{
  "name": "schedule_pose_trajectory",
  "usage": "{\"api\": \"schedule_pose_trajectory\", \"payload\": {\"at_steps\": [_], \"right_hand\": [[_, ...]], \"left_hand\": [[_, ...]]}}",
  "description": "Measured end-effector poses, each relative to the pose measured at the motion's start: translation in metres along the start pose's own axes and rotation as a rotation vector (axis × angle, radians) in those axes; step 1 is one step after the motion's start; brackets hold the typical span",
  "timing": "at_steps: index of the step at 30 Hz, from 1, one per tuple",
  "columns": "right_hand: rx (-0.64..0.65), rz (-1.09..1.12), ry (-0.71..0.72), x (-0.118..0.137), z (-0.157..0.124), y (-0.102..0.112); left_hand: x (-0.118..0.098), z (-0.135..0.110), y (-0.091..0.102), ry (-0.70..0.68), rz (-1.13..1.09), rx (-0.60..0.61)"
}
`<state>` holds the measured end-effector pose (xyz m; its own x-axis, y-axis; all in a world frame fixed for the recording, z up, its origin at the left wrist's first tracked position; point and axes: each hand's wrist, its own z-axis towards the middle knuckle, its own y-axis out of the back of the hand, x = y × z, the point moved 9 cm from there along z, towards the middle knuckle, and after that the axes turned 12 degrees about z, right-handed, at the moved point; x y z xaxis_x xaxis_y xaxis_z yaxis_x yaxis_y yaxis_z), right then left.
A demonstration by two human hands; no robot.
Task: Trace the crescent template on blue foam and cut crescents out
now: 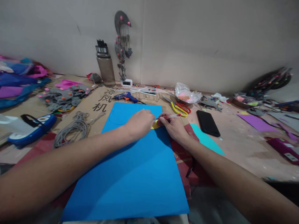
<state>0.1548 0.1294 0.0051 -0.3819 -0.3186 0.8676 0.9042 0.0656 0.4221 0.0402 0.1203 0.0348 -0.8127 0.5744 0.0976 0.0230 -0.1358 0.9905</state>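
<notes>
A large blue sheet (140, 174) lies lengthwise before me, with a faint curved line drawn near its far left corner. My left hand (142, 123) is closed above the far part of the sheet, its fingertips hidden. Between both hands a small yellow piece (155, 125) rests on the blue, partly covered by my fingers. My right hand (174, 127) is closed round a slim pen (173, 116) with a red tip and clear barrel, which points left toward my left hand.
Beyond the sheet lie a blue glue gun (126, 97) and yellow-and-red-handled scissors (178, 107). A black phone (207, 123) and a turquoise sheet (205, 138) are at right. Grey cord (73, 129) is coiled at left. A bottle (106, 67) stands near the wall.
</notes>
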Motion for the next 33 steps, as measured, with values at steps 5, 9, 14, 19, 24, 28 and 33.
{"api": "schedule_pose_trajectory", "payload": {"at_steps": [5,9,14,19,24,28,33], "right_hand": [[0.013,0.051,-0.059,-0.006,-0.002,-0.002],[0.012,0.075,-0.044,-0.006,0.001,-0.002],[0.023,0.139,-0.075,0.000,0.000,-0.004],[0.058,0.068,0.024,0.021,-0.008,-0.014],[0.140,-0.095,0.080,0.028,-0.009,-0.030],[0.159,-0.104,0.089,0.030,-0.007,-0.037],[0.169,-0.142,0.043,0.026,-0.008,-0.041]], "left_hand": [[0.036,0.016,-0.026,-0.058,-0.344,0.182],[0.041,0.020,-0.036,-0.043,-0.437,0.185],[0.041,0.023,-0.039,-0.026,-0.471,0.194],[0.043,0.023,-0.040,-0.030,-0.456,0.187],[0.044,0.024,-0.044,-0.045,-0.446,0.175],[0.044,0.025,-0.042,-0.031,-0.422,0.171],[0.043,0.024,-0.039,-0.034,-0.429,0.165]]}}
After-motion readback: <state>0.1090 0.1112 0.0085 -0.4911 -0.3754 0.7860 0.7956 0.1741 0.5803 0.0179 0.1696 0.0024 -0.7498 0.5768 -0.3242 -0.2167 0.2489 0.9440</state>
